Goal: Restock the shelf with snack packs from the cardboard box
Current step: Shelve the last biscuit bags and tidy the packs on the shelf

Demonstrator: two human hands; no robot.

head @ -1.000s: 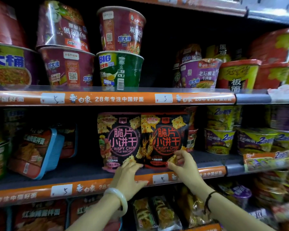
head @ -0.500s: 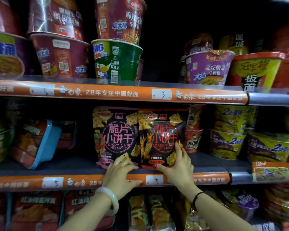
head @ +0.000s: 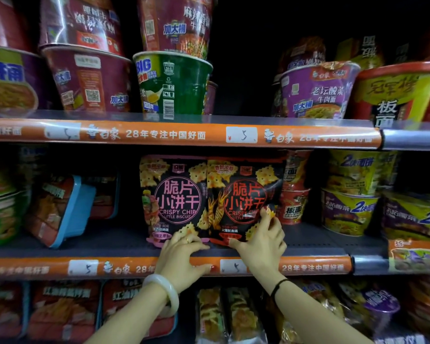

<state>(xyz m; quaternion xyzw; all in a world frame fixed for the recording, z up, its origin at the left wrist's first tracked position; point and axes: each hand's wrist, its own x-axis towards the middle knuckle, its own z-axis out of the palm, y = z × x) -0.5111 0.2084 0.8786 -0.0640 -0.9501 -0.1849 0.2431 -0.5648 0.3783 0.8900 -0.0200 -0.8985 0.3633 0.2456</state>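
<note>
A white bangle (head: pixel 168 291) sits on the left wrist and a black band (head: pixel 278 285) on the right. The left hand (head: pixel 181 254) lies open, fingers pressing the foot of the pink pack (head: pixel 174 194), thumb along the orange strip (head: pixel 308 268). The right hand (head: pixel 261 244) grips the lower right corner of the red pack (head: pixel 243 194), thumb at the hem and fingers up its edge. Both packs stand upright and touching on the shelf (head: pixel 109 242), just past the fingertips. The box is out of view.

The packs look light and stand near the front edge. If they are released before they settle, I judge they could tip forward over the strip. A push to the right could knock the red cup (head: pixel 293 204) just beyond the right hand.

The strip reads "白象 28年专注中国好面", and a tag (head: pixel 232 266) between the hands is marked "5". Both packs say "脆片小饼干" and "CRISPY CHIP LITTLE BISCUIT", partly covered on the red one. The red cup reads "板面". Above the hands, a green cup (head: pixel 174 85) says "BIG" and a purple cup (head: pixel 315 90) "老坛酸菜牛肉面".
</note>
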